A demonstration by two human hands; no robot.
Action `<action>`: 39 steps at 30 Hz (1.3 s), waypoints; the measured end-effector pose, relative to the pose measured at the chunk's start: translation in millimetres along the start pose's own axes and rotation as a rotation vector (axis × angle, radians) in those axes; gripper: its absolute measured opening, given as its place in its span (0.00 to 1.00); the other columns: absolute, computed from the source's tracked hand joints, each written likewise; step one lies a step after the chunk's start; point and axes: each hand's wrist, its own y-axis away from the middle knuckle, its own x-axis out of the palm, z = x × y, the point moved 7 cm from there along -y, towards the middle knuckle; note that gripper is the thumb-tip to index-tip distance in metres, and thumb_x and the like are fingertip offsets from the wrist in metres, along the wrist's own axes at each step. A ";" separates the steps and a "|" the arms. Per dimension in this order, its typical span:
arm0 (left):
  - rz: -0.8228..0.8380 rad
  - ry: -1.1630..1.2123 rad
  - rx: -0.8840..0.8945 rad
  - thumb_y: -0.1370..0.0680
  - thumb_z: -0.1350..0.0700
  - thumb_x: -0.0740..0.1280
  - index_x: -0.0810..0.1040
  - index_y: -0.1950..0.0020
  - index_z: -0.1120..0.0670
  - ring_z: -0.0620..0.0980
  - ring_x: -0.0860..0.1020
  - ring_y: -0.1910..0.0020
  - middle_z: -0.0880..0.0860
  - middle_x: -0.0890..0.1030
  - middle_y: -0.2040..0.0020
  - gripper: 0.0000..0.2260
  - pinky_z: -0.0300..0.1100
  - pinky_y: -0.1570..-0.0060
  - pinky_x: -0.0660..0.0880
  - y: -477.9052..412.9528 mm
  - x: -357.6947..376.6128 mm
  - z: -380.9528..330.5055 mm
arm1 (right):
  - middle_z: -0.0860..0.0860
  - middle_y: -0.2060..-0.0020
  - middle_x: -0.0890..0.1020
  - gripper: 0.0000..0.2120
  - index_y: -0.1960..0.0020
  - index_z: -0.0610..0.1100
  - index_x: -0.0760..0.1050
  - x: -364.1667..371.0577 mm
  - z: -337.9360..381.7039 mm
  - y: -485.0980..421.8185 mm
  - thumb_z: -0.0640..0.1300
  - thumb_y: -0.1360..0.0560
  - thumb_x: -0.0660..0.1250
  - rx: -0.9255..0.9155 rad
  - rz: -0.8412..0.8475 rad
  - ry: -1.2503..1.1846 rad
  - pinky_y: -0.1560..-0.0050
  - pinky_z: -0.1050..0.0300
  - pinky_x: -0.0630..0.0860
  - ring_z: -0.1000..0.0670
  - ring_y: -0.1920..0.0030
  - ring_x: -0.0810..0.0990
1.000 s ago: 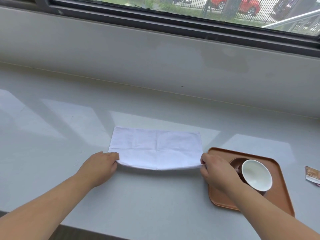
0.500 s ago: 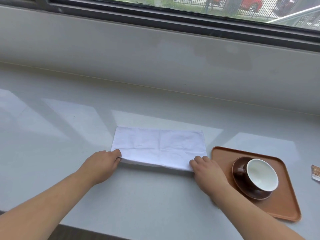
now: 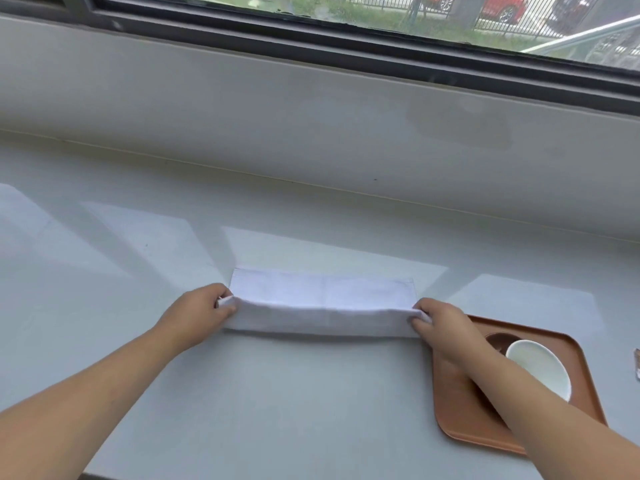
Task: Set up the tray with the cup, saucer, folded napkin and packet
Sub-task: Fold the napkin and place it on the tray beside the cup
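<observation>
In the head view, a white napkin (image 3: pixel 322 299) was seen lying on the pale grey desk (image 3: pixel 277 393), folded into a long strip with its length running left to right. Its near fold was raised off the desk and was pinched at both ends. At the left end, the left hand (image 3: pixel 201 313) was closed on the napkin, and a small tab of cloth was seen poking out between its fingers (image 3: pixel 225 301). At the right end, the right hand (image 3: pixel 443 323) was closed on the napkin in the same way, with the corner of the cloth caught under its fingers (image 3: pixel 420 318). Between the two hands the cloth was held taut, while the far edge of the napkin was left flat on the desk.

A brown tray (image 3: pixel 460 410) was seen just to the right of the napkin, partly covered by the right forearm. On it a white cup (image 3: pixel 540 368) was set on a dark saucer (image 3: pixel 498 341), of which only the far left part was visible. The napkin was not on the tray. A packet (image 3: pixel 636 363) was cut off by the right edge of the frame, on the desk and apart from the tray.

Beyond the desk, a grey sill and a dark window frame (image 3: pixel 346 46) were shown
</observation>
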 end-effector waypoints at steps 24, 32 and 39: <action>-0.104 -0.177 -0.025 0.23 0.44 0.69 0.74 0.50 0.47 0.53 0.78 0.57 0.49 0.78 0.53 0.09 0.46 0.62 0.70 -120.1 -20.0 -16.2 | 0.43 0.54 0.79 0.14 0.46 0.41 0.73 -13.8 51.5 -94.3 0.39 0.29 0.72 0.025 -0.290 0.277 0.59 0.46 0.76 0.38 0.54 0.77; 0.182 0.212 -0.227 0.25 0.54 0.71 0.77 0.55 0.56 0.54 0.77 0.64 0.54 0.81 0.58 0.06 0.45 0.62 0.72 -140.4 4.9 -2.8 | 0.45 0.50 0.78 0.22 0.39 0.44 0.76 66.0 130.1 -65.6 0.54 0.29 0.71 -0.438 -0.048 0.406 0.53 0.43 0.77 0.39 0.52 0.77; 0.500 0.654 -0.420 0.23 0.64 0.65 0.83 0.45 0.60 0.52 0.86 0.62 0.55 0.87 0.58 0.10 0.42 0.64 0.83 -98.2 41.7 -26.2 | 0.45 0.35 0.74 0.37 0.27 0.46 0.66 117.3 161.2 -43.3 0.62 0.30 0.71 -0.551 0.012 0.454 0.43 0.45 0.77 0.40 0.42 0.75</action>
